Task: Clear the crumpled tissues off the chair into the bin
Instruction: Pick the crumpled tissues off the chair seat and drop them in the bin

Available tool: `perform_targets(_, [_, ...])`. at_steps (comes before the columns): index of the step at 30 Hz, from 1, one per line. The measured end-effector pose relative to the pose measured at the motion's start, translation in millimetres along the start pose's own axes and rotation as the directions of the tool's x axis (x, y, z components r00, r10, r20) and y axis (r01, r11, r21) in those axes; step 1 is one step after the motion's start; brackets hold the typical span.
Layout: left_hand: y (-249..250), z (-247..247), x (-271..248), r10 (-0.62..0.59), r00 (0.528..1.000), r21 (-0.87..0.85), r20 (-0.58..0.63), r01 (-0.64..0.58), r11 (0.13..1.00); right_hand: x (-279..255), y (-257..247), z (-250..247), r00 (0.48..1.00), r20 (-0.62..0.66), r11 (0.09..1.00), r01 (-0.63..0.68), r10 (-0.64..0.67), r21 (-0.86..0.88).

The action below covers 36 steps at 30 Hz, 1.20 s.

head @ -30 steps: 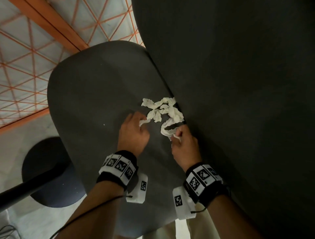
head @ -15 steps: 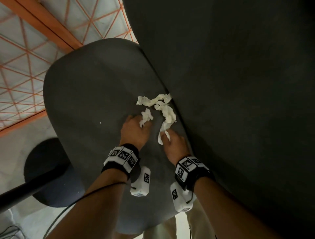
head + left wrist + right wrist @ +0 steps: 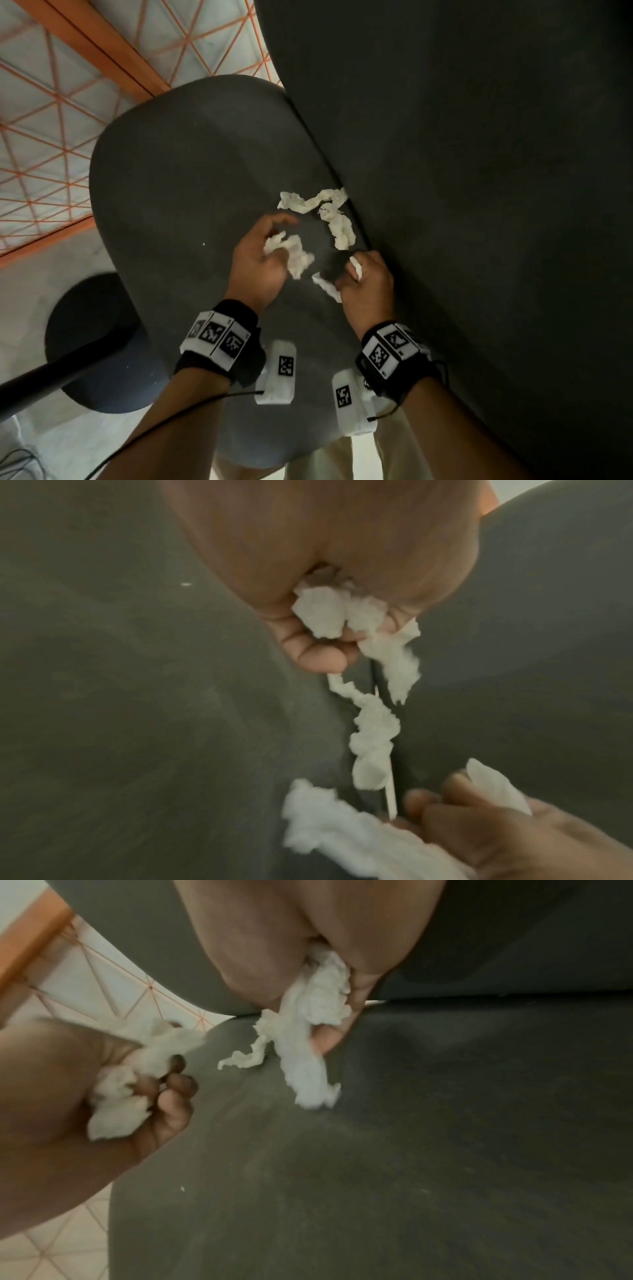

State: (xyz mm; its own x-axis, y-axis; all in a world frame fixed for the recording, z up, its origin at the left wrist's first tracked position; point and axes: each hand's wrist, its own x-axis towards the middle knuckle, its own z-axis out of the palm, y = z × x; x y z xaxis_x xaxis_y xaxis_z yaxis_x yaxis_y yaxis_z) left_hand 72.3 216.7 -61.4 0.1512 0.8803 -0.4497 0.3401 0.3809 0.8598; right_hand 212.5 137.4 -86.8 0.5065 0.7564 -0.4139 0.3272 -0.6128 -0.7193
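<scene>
White crumpled tissues [image 3: 334,214] lie on the dark grey chair seat [image 3: 178,192], close to the seam with the backrest [image 3: 479,171]. My left hand [image 3: 263,253] grips a wad of tissue [image 3: 291,251], its fingers curled round it; the left wrist view shows that wad [image 3: 346,615] bulging from the fist. My right hand [image 3: 363,281] grips another tissue [image 3: 327,287], a tail hanging out below, and the right wrist view shows this piece [image 3: 308,1031] trailing onto the seat. A twisted strand [image 3: 373,734] still rests along the seam. No bin is in view.
A round dark base [image 3: 89,342] and a black pole [image 3: 51,377] stand on the floor at the lower left. Tiled floor with orange lines [image 3: 51,120] lies beyond the seat. The tall backrest fills the right side.
Both hands have closed on tissue pieces and drawn them back toward me, away from the pile at the seam. The remaining strand stays in place.
</scene>
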Motion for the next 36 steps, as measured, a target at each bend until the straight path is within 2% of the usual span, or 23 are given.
perform_targets(2, [11, 4, 10, -0.019, 1.000, 0.043, 0.000, 0.019, 0.999, 5, -12, -1, 1.000, 0.019, 0.999, -0.020, 0.020, 0.028])
perform_targets(5, [23, 10, 28, 0.028, 0.998, 0.201, -0.059, -0.016, 0.980, 16, -28, -2, 0.984, 0.067, 0.982, -0.173, 0.168, 0.080])
perform_targets(7, [26, 16, 42, 0.042, 0.997, 0.322, -0.071, -0.017, 0.947, 22, -34, 0, 0.975, 0.082, 0.974, -0.213, 0.207, 0.075])
perform_targets(9, [25, 22, 56, 0.058, 0.998, 0.512, -0.037, -0.031, 0.859, 29, -35, 5, 0.975, 0.095, 0.980, -0.201, 0.201, -0.013])
perform_targets(11, [20, 25, 66, 0.064, 0.997, 0.666, 0.049, -0.081, 0.742, 35, -32, 10, 0.975, 0.090, 0.972, -0.187, 0.201, -0.143])
perform_targets(14, [10, 25, 73, 0.095, 0.982, 0.713, 0.162, -0.183, 0.677, 39, -27, 18, 0.978, 0.047, 0.937, -0.182, 0.205, -0.298])
perform_targets(19, [0, 17, 72, 0.080, 0.979, 0.759, 0.190, -0.198, 0.620, 30, -31, 11, 0.974, 0.037, 0.967, -0.215, 0.221, -0.135])
perform_targets(20, [-3, 14, 70, 0.080, 0.978, 0.746, 0.193, -0.199, 0.635, 28, -29, 9, 0.970, 0.049, 0.968, -0.235, 0.240, -0.083])
perform_targets(22, [-8, 7, 63, 0.074, 0.979, 0.664, 0.188, -0.182, 0.725, 22, -23, 6, 0.953, 0.085, 0.956, -0.293, 0.290, 0.015])
perform_targets(24, [-14, 0, 57, 0.049, 0.990, 0.575, 0.133, -0.117, 0.810, 17, -16, 4, 0.929, 0.104, 0.924, -0.367, 0.356, 0.106])
perform_targets(26, [-19, -8, 48, 0.007, 0.999, 0.516, 0.053, -0.033, 0.856, 13, -10, 2, 0.901, 0.115, 0.872, -0.434, 0.418, 0.227])
perform_targets(29, [-23, -13, 28, -0.018, 0.998, 0.485, -0.060, 0.045, 0.873, 6, -9, -5, 0.855, 0.167, 0.773, -0.517, 0.492, 0.367])
perform_targets(31, [-22, -11, 10, 0.044, 0.995, 0.489, -0.092, 0.007, 0.872, 2, -10, -9, 0.850, 0.189, 0.749, -0.523, 0.491, 0.406])
perform_targets(33, [-27, -4, -6, 0.075, 0.995, 0.521, -0.066, -0.030, 0.853, -1, -10, -11, 0.844, 0.203, 0.715, -0.530, 0.496, 0.456])
perform_targets(36, [-43, 9, -18, 0.047, 0.998, 0.555, 0.037, -0.060, 0.830, -7, -12, -12, 0.836, 0.228, 0.653, -0.537, 0.500, 0.535])
